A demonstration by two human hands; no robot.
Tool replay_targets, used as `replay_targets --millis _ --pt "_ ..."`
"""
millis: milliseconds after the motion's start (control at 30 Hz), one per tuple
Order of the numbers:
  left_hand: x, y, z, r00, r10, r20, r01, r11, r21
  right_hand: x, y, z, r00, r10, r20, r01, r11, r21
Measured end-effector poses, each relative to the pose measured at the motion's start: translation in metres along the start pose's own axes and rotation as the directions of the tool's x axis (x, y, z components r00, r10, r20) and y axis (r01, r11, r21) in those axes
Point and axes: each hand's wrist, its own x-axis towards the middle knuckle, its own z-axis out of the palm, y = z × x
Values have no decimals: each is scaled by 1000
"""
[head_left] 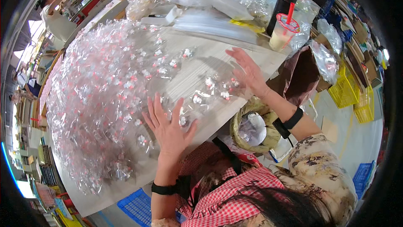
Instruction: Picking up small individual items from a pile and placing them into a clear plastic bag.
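Observation:
A broad heap of small clear plastic packets [105,88], each with little white and pink-red pieces inside, covers the left of the table [189,69]. At the heap's right edge my left hand [170,130] hovers or rests with its fingers spread; nothing is gripped in it. Several loose packets [208,83] lie between my two hands. My right hand [248,72] is beside them near the table's right side, fingers stretched out and apart, holding nothing. Whether either palm touches a packet is hidden.
A lidded drink cup [282,36] with a red straw and a black bottle [282,9] stand at the far right. Flat clear bags [216,30] lie at the back. Below the right edge sits a lined bin [252,132]; yellow crates [346,86] stand beyond. Another person [58,19] works far left.

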Motion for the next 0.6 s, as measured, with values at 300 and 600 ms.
replay_targets --millis 300,600 --pt "-8 -19 31 992 49 120 -18 970 -241 -1 -11 11 997 38 69 -39 999 11" --pt "-5 -12 39 996 0 86 16 981 -191 -5 -17 22 957 -64 282 197 858 -475"
